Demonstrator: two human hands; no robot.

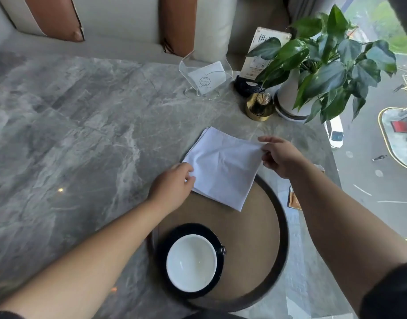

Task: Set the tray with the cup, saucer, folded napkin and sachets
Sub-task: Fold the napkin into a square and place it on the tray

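A round tan tray (pixel 255 231) with a dark rim lies on the grey marble table near me. On its near left part a white cup (pixel 191 263) sits on a black saucer (pixel 172 233). A folded white napkin (pixel 223 166) lies partly on the tray's far edge and partly on the table. My left hand (pixel 172 187) pinches the napkin's left corner. My right hand (pixel 281 155) pinches its right corner. An orange sachet (pixel 293 200) shows at the right, mostly hidden behind my right forearm.
Behind the napkin stand a clear acrylic napkin holder (pixel 204 77), a gold toothpick holder (pixel 259 107), a menu card stand (pixel 262 58) and a potted plant (pixel 317 65). A cushioned bench runs along the far side. A window lies beyond the table's right edge.
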